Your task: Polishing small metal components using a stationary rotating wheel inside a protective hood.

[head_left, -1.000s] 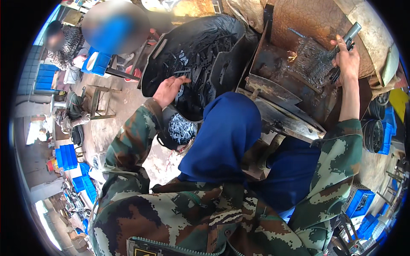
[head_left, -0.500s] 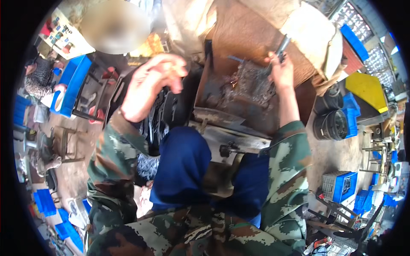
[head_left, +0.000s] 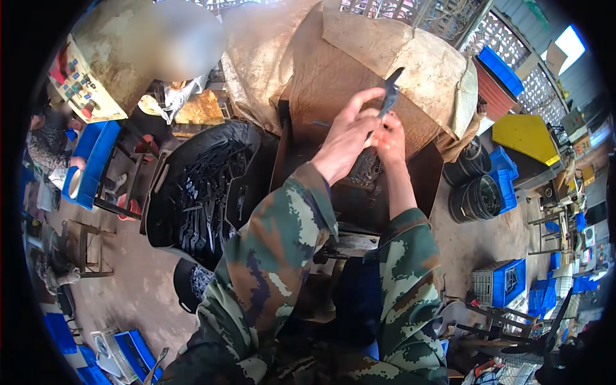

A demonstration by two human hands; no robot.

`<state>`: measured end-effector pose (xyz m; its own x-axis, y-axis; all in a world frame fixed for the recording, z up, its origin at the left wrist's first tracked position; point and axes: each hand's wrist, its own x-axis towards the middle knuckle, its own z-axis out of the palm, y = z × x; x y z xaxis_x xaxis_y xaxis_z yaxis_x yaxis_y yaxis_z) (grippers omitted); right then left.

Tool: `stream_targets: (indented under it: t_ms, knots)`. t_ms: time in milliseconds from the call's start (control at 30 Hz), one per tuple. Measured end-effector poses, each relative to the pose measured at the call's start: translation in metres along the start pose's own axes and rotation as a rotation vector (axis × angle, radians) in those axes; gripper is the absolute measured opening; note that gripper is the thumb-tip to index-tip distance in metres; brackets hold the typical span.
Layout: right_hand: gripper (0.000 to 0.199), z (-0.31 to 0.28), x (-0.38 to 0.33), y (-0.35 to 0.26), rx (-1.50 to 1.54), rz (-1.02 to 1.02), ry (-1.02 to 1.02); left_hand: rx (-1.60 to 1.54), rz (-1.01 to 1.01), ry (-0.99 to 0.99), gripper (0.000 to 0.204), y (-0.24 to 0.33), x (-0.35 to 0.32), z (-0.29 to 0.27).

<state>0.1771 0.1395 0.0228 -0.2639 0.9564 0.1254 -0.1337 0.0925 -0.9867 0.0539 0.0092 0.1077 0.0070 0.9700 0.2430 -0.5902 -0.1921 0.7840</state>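
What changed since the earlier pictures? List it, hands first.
The left hand has left the black tub, rising and moving right to meet the right hand above the rusty metal tray. A dark pointed metal piece now juts out between the two hands; which one grips it is unclear. The camera view has shifted too. Dark metal strips remain in the tub, still left of the tray.

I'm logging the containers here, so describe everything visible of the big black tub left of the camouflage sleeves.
The big black tub looks like plastic or rubber, with a curved rim and an elongated opening. A handle slot shows near its left rim. It stands open side up, holding a jumbled heap of dark, narrow strips that look metallic. The left sleeve hides its lower right part in this view. Left hand and right hand are away from it.
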Motion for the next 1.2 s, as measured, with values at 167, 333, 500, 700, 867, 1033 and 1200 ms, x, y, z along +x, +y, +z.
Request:
stream_targets:
  t_ms: [167,333,500,700,867,1033,1200]
  knots:
    - [0.018,0.039,-0.022,-0.027,-0.486,-0.06,0.084,0.054,-0.078,0.108,0.051,-0.027,-0.013,-0.049]
    - [0.027,0.037,-0.027,-0.037,-0.501,0.014,0.148,0.043,-0.116,0.26,0.037,-0.017,-0.01,-0.053]
    - [0.022,0.052,-0.029,-0.041,-0.448,0.015,0.113,0.237,-0.024,0.337,0.015,0.006,-0.021,-0.062]
    - [0.027,0.029,-0.031,-0.035,-0.46,0.057,0.164,0.3,-0.04,0.393,0.015,0.005,-0.024,-0.056]
    - [0.025,0.044,-0.047,-0.037,-0.307,0.05,0.145,0.335,0.04,0.391,0.019,0.008,-0.027,-0.065]
    - [0.019,0.034,-0.109,-0.059,-0.162,0.196,0.018,0.596,0.016,0.385,0.022,0.014,-0.025,-0.074]
    - [0.02,0.014,-0.168,-0.069,-0.347,0.246,-0.337,0.643,0.009,0.298,0.02,0.006,-0.025,-0.079]
